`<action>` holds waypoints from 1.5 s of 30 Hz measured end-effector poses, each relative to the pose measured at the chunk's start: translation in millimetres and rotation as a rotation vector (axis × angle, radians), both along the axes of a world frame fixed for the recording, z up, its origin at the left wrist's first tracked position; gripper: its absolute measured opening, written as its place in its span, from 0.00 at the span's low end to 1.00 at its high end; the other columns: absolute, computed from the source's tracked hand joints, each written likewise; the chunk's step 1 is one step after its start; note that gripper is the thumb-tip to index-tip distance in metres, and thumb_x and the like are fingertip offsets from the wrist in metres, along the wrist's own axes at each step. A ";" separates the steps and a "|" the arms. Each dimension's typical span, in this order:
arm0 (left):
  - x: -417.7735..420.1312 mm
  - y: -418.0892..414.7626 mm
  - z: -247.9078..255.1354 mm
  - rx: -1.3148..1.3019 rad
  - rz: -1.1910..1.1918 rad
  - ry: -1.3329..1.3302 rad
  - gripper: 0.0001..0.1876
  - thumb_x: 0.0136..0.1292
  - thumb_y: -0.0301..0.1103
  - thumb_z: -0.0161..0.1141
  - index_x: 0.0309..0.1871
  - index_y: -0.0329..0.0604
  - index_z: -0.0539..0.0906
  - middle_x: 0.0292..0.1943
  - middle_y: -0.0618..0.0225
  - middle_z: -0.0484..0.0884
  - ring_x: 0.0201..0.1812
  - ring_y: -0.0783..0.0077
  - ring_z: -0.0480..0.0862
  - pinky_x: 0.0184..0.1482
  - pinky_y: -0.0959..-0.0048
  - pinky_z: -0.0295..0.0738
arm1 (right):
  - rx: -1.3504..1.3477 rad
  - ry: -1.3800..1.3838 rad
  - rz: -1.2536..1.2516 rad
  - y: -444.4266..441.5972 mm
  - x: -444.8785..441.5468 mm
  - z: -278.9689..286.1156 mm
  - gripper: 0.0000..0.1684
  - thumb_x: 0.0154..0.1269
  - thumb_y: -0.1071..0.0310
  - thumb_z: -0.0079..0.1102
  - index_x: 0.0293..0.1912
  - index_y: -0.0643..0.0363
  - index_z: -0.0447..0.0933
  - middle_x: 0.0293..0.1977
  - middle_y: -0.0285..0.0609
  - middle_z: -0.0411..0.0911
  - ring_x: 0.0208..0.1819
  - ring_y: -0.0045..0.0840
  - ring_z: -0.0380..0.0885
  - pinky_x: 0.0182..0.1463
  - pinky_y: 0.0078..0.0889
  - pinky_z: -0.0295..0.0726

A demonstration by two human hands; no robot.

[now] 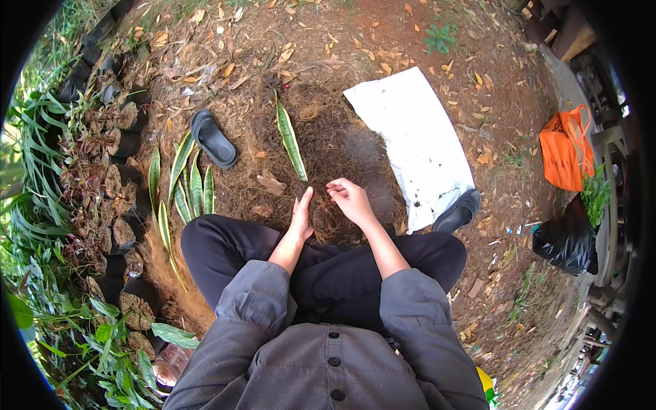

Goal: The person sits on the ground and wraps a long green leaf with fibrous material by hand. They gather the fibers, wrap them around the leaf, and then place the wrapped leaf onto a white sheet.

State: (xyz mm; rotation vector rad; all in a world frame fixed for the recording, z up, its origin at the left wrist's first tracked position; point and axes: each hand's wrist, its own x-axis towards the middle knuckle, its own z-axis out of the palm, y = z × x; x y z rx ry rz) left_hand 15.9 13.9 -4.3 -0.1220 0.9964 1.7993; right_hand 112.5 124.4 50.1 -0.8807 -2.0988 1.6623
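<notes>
A single snake plant leaf [290, 138] with yellow edges rises from a dark base at my left hand [301, 218]. My left thumb lies along that base, and a clump of brown fibrous roots and soil [328, 220] sits against the palm. My right hand [352, 202] is just right of the clump, fingers curled and tips close together. Whether fibres are pinched between those fingertips is too small to tell. Beneath and beyond both hands spreads a heap of dark soil and root fibre [333, 138].
More snake plants [192, 184] lie left of my knee, near a black sandal [214, 138]. On the right are a white sack [423, 138], another sandal [457, 211], an orange bag [564, 151] and a black plastic bag [566, 241]. Black planting bags [125, 143] line the left.
</notes>
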 end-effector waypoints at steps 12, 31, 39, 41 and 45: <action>-1.3 -2.1 8.2 -0.009 0.023 -0.037 0.13 0.63 0.44 0.57 0.42 0.47 0.72 0.32 0.67 0.78 0.29 0.69 0.80 0.31 0.68 0.79 | 0.175 -1.253 0.116 -3.4 17.0 -11.4 0.45 0.55 0.49 0.64 0.63 0.66 0.59 0.60 0.60 0.62 0.58 0.43 0.70 0.56 0.38 0.74; 1.3 -4.2 15.0 -0.066 0.037 -0.031 0.15 0.61 0.45 0.60 0.44 0.48 0.70 0.32 0.65 0.77 0.29 0.67 0.80 0.30 0.66 0.78 | 0.258 -0.811 -0.104 2.7 31.6 -25.4 0.17 0.47 0.74 0.61 0.41 0.53 0.78 0.39 0.51 0.79 0.44 0.44 0.78 0.47 0.42 0.77; 0.8 -3.1 8.8 -0.056 0.004 -0.031 0.14 0.61 0.44 0.59 0.42 0.47 0.72 0.29 0.65 0.78 0.27 0.67 0.80 0.29 0.66 0.78 | 0.485 -0.646 -0.005 7.4 43.3 -2.1 0.19 0.52 0.75 0.58 0.47 0.58 0.78 0.46 0.48 0.76 0.48 0.43 0.75 0.53 0.39 0.75; 1.9 -0.6 11.9 -0.065 0.016 -0.014 0.14 0.61 0.44 0.59 0.42 0.47 0.72 0.28 0.65 0.78 0.27 0.67 0.80 0.29 0.67 0.78 | 0.490 -0.603 0.029 -2.5 38.5 -16.1 0.22 0.51 0.77 0.57 0.49 0.57 0.78 0.46 0.48 0.77 0.48 0.42 0.75 0.54 0.38 0.74; 1.8 -0.3 8.8 -0.074 0.038 -0.016 0.14 0.62 0.43 0.58 0.44 0.47 0.71 0.31 0.66 0.78 0.28 0.69 0.80 0.30 0.69 0.78 | 0.582 -0.724 0.107 -12.9 13.5 -37.6 0.16 0.55 0.77 0.51 0.44 0.58 0.78 0.41 0.48 0.78 0.45 0.41 0.77 0.49 0.41 0.76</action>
